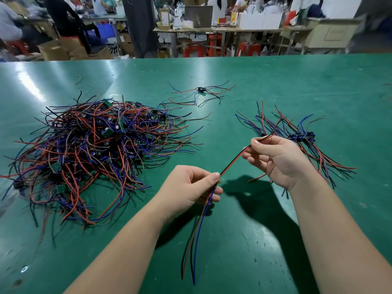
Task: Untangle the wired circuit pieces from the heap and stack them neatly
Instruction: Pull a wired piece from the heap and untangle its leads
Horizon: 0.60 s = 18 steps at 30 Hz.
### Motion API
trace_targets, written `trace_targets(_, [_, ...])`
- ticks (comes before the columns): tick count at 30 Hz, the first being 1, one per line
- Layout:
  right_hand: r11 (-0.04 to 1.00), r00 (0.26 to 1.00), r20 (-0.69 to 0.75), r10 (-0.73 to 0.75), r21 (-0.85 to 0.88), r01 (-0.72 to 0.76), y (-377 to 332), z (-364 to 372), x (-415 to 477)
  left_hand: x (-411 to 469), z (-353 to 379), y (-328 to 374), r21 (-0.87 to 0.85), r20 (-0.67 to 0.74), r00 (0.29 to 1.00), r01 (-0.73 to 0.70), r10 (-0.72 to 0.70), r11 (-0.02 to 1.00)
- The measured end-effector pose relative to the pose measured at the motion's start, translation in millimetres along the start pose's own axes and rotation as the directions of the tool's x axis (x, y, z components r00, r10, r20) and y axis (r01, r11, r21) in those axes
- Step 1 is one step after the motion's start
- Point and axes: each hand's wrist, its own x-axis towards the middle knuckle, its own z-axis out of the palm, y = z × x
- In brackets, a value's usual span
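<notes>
One piece [233,161] is up off the desk [286,77], lower centre of the frame, stretched between both hands. The left hand [191,188] has its grip pinched on the piece's middle, thumb and forefinger pressed together; the board itself is hidden by the fingers. Blue, black and brown leads hang from it toward the bottom edge. The right hand [277,159] pinches the far ends of the red and black leads, which run taut on a diagonal.

The heap [95,149] lies at the left, well apart. The stack [297,136] lies at the right, just behind the right hand, its leads fanned both ways. A small cluster [200,91] sits at upper centre.

The likely trouble is at the stack. The right wrist is near its lower leads, so a careless sweep could catch one and drag the pile askew. The hanging leads are loose; set down without being gathered, they would probably cross the stacked ones and knot again. Pulling harder on the taut pair may strain where the leads meet the board.
</notes>
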Motion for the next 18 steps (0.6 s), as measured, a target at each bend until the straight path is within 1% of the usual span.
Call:
trace_targets(4, [0.999, 1.000, -0.021, -0.005, 0.043, 0.006, 3.2, 3.9, 0.2, 1.1, 1.4, -3.0, -0.033, 0.006, 1.000, 0.014, -0.013, 0.999])
trace_targets(7, [0.998, 1.000, -0.025, -0.002, 0.063, 0.003, 2.9, 3.1, 0.8, 2.1, 0.3, -4.3, -0.022, 0.000, 1.000, 0.007, -0.007, 1.000])
trace_targets(11, [0.987, 0.993, -0.100, -0.057, 0.141, 0.071, 0.1, 0.1, 2.1, 3.9, -0.7, -6.3, 0.037, -0.017, 1.000, 0.004, -0.004, 0.999])
trace_targets(15, [0.982, 0.980, -0.182, -0.080, 0.155, 0.109, -0.7, 0.2, 2.5, 5.3, -0.5, -6.1, 0.058, -0.013, 1.000, -0.001, 0.002, 0.998])
trace_targets(18, [0.980, 0.971, -0.215, -0.109, 0.138, 0.140, 1.0, 1.6, 3.2, 4.1, -0.5, -5.6, 0.050, 0.000, 1.000, 0.000, 0.000, 0.999])
